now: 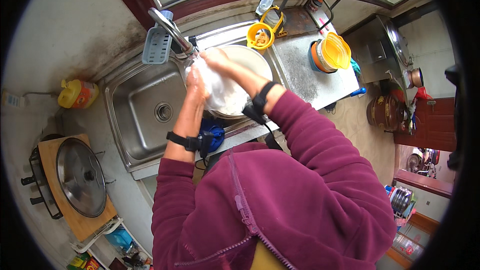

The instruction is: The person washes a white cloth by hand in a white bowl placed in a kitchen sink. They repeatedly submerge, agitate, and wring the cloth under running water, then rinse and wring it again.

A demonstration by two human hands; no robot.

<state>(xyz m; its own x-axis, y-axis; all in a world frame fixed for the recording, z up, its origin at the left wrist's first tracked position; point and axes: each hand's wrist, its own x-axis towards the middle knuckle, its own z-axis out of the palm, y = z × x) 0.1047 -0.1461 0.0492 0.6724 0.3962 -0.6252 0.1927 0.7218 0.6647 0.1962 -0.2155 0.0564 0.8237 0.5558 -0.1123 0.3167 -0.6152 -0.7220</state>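
Under the curved metal faucet (169,26), a wet white cloth (217,90) is bunched between my two hands. My left hand (196,81) grips its left side, just below the spout. Across the top of the cloth, my right hand (216,60) has hold of it, with its fingers partly hidden. The lower end of the cloth hangs over a large, pale round basin (258,63) set in the right side of the sink. Water appears to run from the spout onto the cloth.
Left of my hands is a stainless steel sink bowl (144,90) with a drain. A blue-grey slotted holder (156,47) hangs by the faucet. Behind the basin stands a yellow strainer cup (258,36). Stacked colanders (335,50) sit on the right counter, a yellow jug (80,93) on the left.
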